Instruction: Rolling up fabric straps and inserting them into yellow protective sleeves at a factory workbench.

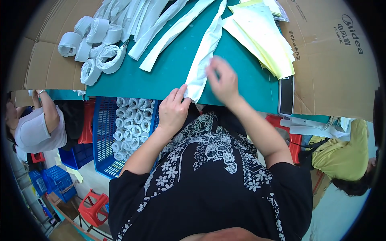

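Observation:
A long white strip of folded, paper-like material lies across the green table, its near end at the table's front edge. My left hand is closed on the left side of that near end, fingertips on top. Just right of the strip is my right hand, smeared by motion. Its fingers look curled near the strip's right edge, but whether they grip it is not plain. More white strips lie side by side to the left. Beyond them, white rolled rings are heaped on the table's left part.
Yellow and white sheets are stacked at the right, above a dark flat device. Cardboard borders the table. Below the front edge stands a blue basket of white rolls. Other people sit at both sides.

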`<state>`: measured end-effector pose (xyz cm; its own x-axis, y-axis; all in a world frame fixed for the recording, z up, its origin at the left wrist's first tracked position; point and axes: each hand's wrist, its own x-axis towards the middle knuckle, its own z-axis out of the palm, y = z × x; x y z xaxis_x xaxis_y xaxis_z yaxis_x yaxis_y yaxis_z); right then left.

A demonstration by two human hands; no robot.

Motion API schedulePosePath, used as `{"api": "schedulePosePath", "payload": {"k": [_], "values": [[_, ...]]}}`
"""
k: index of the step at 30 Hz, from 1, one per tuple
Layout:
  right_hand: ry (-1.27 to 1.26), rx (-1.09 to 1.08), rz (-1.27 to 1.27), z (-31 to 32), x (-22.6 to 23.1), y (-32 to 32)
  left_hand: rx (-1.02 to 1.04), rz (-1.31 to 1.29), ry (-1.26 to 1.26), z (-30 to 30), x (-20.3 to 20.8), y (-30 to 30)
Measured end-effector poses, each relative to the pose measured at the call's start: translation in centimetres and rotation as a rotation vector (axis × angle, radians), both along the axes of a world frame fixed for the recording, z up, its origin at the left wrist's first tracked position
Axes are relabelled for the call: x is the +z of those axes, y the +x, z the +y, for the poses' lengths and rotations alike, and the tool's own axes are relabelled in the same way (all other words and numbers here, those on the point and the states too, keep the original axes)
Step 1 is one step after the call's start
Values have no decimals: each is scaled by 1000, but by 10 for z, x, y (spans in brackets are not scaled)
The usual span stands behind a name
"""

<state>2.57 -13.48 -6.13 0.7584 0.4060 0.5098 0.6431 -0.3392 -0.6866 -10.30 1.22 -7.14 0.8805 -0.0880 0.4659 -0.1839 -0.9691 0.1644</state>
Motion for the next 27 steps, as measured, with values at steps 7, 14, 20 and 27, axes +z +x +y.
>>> {"api": "schedulePosePath", "payload": {"k": [7, 14, 20, 27], "values": [[-387, -5, -131, 34, -23, 126, -126, 61, 15, 3, 13, 8], [-673, -100, -64, 42, -36, 128, -202, 99, -10, 15, 10, -8], [-745, -75, -51, 44, -28, 125, -289, -56, -47, 27, -8, -10], [-424, -71, -104, 28, -23, 120, -317, -23, -47, 28, 8, 11]]}}
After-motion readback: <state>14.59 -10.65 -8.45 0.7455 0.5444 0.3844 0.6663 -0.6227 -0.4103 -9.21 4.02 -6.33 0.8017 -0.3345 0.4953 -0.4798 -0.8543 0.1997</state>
